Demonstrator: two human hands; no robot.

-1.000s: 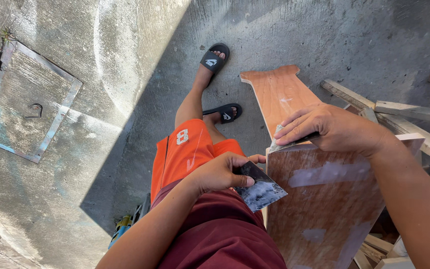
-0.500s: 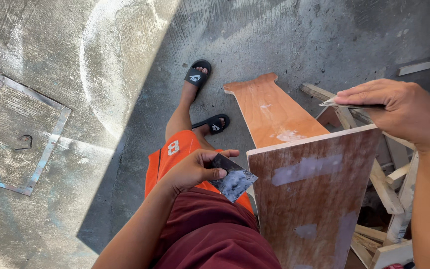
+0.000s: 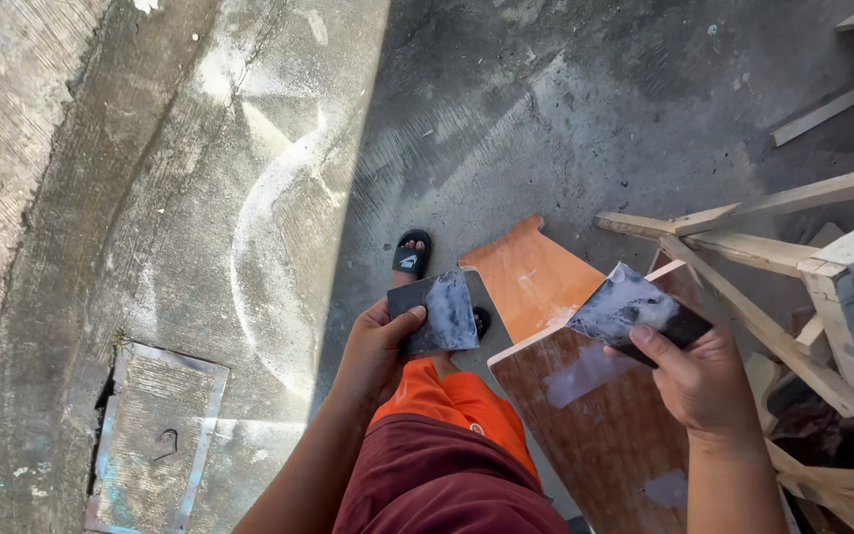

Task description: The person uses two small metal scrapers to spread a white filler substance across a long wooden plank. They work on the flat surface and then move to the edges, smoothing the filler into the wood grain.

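Note:
My left hand (image 3: 376, 348) holds a dark square scraper blade (image 3: 441, 312) smeared with grey-white filler, above my orange shorts. My right hand (image 3: 706, 381) holds a second dark blade (image 3: 633, 305) with the same pale smear, over the top edge of a reddish-brown plywood board (image 3: 605, 435) that stands upright. The board has pale filler patches on its face. Behind it another orange-brown board (image 3: 534, 275) with a shaped end lies on the concrete. My foot in a black sandal (image 3: 410, 253) shows beyond the left blade.
A frame of pale wooden slats (image 3: 793, 297) stands to the right. Loose wood strips (image 3: 835, 104) lie farther back. A square metal hatch (image 3: 155, 440) is set in the concrete floor (image 3: 565, 109) at lower left, in sunlight.
My right hand has left the board's top edge and now holds a second blade. My left hand rose with its blade. The view tilted so the sandal and boards sit lower.

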